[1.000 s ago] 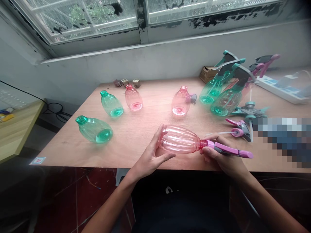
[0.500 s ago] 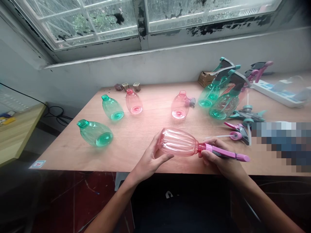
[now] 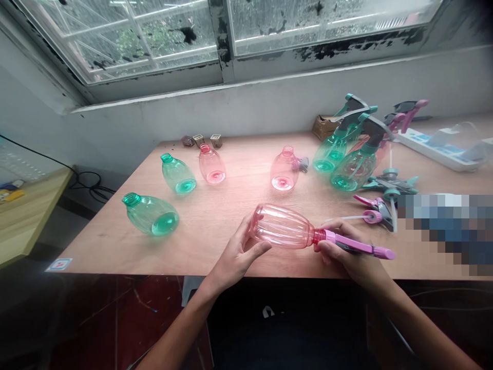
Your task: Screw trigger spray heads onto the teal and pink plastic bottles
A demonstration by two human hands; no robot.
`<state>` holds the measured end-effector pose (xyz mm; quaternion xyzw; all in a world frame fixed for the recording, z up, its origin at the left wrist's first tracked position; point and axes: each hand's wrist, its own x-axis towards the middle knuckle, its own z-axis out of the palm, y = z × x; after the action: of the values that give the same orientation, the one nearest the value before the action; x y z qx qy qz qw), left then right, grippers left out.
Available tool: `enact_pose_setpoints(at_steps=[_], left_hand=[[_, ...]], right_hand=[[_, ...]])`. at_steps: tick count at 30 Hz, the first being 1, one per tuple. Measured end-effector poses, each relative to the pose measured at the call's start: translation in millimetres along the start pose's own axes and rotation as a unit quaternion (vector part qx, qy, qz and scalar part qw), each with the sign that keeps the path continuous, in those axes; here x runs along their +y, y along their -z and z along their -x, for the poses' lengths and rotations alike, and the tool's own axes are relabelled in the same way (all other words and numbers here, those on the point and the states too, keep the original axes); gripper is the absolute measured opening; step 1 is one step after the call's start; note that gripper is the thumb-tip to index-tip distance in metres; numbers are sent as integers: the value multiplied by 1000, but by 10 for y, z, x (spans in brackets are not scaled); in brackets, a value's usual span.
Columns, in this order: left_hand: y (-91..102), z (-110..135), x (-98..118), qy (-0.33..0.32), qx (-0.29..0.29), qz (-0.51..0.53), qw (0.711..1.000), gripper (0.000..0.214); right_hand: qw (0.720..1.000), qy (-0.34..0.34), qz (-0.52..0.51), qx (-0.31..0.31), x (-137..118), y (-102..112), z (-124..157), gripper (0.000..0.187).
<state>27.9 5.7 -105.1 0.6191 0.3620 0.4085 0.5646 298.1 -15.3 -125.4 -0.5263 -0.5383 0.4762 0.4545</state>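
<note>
A clear pink spray bottle [image 3: 283, 226] lies sideways between my hands above the table's front part, base to the left. My left hand [image 3: 242, 253] is closed around its base end, the thumb along the near side. At the neck, my right hand [image 3: 342, 246] grips the pink and grey trigger spray head [image 3: 360, 243] where it meets the red threaded neck. The head points right, and some of its grey underside is hidden by my fingers. Just beyond my right hand lies a loose pink and grey spray head [image 3: 375, 215] with a white tube.
Two green bottles [image 3: 156, 216] and a pink bottle [image 3: 212, 165] stand left; another pink bottle [image 3: 284, 169] stands mid-table. Green bottles with spray heads [image 3: 354, 167], loose teal spray heads [image 3: 391, 184] and a white power strip [image 3: 435, 149] are at right. Small blocks [image 3: 215, 140] sit at the back.
My left thumb has shifted slightly to the left along the bottle. Both hands keep hold of the bottle and spray head. The view has tilted a little.
</note>
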Motion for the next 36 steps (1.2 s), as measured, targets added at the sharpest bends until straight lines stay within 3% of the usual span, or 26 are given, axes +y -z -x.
enact_pose_setpoints(at_steps=[10,26,36], left_hand=[[-5,12,-47,3,16,-2,1000,83],[-44,31,45,18,59,63,996,30],[-40,16,-24,19,42,56,997,40]], right_hand=[[1000,-6,-3,2,31,-2,0,23],[1000,-13,-18,-2,12,-10,1,24],[1000,-2,-20,9,37,-9,-9,19]])
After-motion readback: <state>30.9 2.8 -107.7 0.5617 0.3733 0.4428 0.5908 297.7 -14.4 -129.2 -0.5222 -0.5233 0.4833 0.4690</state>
